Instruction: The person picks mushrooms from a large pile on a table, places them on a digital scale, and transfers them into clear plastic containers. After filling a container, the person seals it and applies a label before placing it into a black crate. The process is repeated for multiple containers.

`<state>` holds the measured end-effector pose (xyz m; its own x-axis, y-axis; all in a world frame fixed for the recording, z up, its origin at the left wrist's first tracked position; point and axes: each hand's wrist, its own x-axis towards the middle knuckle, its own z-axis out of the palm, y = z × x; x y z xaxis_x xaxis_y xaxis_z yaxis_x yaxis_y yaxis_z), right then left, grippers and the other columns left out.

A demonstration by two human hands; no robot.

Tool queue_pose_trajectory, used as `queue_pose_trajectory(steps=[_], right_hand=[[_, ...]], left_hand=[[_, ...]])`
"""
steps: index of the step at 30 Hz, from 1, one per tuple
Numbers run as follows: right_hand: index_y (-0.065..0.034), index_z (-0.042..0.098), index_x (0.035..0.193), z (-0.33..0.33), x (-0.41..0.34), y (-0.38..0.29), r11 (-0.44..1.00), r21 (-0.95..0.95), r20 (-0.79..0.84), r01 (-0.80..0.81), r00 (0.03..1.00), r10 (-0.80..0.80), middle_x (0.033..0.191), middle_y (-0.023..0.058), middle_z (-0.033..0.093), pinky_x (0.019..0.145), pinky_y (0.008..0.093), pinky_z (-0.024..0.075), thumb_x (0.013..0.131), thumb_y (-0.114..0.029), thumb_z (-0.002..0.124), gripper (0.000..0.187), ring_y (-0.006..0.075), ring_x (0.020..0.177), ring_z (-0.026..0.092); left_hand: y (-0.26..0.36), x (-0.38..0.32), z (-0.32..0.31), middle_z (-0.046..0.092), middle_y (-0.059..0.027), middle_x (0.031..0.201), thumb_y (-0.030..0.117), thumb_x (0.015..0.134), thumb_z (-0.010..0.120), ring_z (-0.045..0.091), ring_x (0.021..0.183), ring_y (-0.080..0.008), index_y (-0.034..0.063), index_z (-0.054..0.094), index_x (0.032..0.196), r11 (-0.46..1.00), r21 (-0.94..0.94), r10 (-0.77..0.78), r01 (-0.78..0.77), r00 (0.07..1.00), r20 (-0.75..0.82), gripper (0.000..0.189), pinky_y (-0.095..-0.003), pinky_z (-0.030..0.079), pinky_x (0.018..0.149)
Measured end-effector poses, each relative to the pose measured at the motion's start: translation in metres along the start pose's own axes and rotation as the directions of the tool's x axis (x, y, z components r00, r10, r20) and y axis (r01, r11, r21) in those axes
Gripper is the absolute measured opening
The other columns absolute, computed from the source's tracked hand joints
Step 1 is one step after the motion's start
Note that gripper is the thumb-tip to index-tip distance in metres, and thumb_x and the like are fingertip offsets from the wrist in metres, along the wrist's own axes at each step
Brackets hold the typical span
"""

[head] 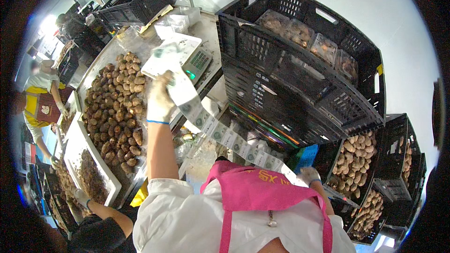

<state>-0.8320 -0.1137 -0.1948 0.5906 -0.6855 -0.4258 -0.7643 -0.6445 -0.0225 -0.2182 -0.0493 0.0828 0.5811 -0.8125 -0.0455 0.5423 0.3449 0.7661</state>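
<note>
A long strip of printed labels (218, 131) runs diagonally across in front of my pink apron (260, 191). My left hand (160, 98), in a white glove with a blue cuff, grips its upper part beside the white tray (191, 44) of a digital scale; this end is blurred. My right hand (309, 175), also gloved, is at the strip's lower end by my side and seems to hold it, though its fingers are partly hidden. The scale's keypad (198, 59) faces me, with a green display lit. Left of my left hand, small brown taro corms (116, 112) lie heaped on the table.
A tall black crate (267, 88) on the right holds clear boxes of produce (300, 32). More crates of tubers (355, 161) stand at lower right. White trays (72, 147) line the table's left edge, where gloved co-workers' hands (81, 196) work. Clear plastic containers (175, 21) sit behind the scale.
</note>
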Motion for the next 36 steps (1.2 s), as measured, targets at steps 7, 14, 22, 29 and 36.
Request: queue_pose_trajectory(steps=[7,14,22,29,36], right_hand=[[0.0014,0.056,0.115,-0.241,0.102,-0.170,-0.741,0.648,-0.184,0.175,0.980,0.070,0.111,0.0182,0.062,0.098,0.0459,0.0409,0.094,-0.034,0.056,0.041,0.0310,0.106,0.058],[-0.0085,0.057,0.096,-0.244,0.087,-0.222,-0.956,0.246,0.123,-0.157,0.984,-0.129,0.079,0.0023,0.060,0.057,0.0256,0.0512,0.097,-0.041,0.053,0.033,0.0141,0.065,0.058],[-0.0106,0.050,0.123,-0.205,0.063,-0.199,-0.845,0.509,-0.150,-0.162,0.950,-0.273,0.107,0.0021,0.057,0.075,0.0263,0.0470,0.097,-0.053,0.044,0.050,0.0115,0.090,0.055],[-0.0046,0.040,0.139,-0.203,0.058,-0.183,-0.755,0.641,-0.206,-0.138,0.917,-0.342,0.137,0.0096,0.050,0.104,0.0349,0.0414,0.099,-0.055,0.034,0.065,0.0194,0.121,0.051],[-0.0019,0.027,0.146,-0.211,0.029,-0.174,-0.806,0.546,-0.228,-0.227,0.886,-0.404,0.149,0.0130,0.034,0.116,0.0339,0.0244,0.097,-0.055,0.038,0.073,0.0226,0.135,0.037]], left_hand=[[-0.136,-0.072,0.054,0.069,-0.0080,0.098,0.004,0.087,0.060,0.065,0.089,-0.0149,-0.0023,0.061,0.109,0.813,0.311,-0.582,0.493,0.709,0.399,0.024,-0.0280,0.053,0.081],[-0.178,-0.089,0.047,0.069,-0.0055,0.098,0.003,0.090,0.056,0.061,0.085,-0.0113,0.0002,0.063,0.108,0.596,0.803,-0.251,-0.017,0.946,0.206,0.019,-0.0273,0.051,0.076],[-0.204,-0.102,0.018,0.067,-0.0060,0.097,-0.002,0.088,0.057,0.063,0.081,-0.0133,-0.0008,0.062,0.107,0.701,0.657,-0.352,0.279,0.936,-0.021,0.019,-0.0259,0.052,0.070],[-0.200,-0.092,0.043,0.067,-0.0055,0.088,0.001,0.085,0.064,0.062,0.073,-0.0127,-0.0008,0.063,0.105,0.523,0.798,-0.510,0.298,0.860,0.012,0.020,-0.0245,0.049,0.064],[-0.192,-0.104,0.040,0.065,-0.0034,0.085,0.000,0.084,0.063,0.062,0.070,-0.0140,0.0012,0.062,0.096,0.684,0.632,-0.469,0.364,0.883,0.000,0.012,-0.0298,0.053,0.060]])
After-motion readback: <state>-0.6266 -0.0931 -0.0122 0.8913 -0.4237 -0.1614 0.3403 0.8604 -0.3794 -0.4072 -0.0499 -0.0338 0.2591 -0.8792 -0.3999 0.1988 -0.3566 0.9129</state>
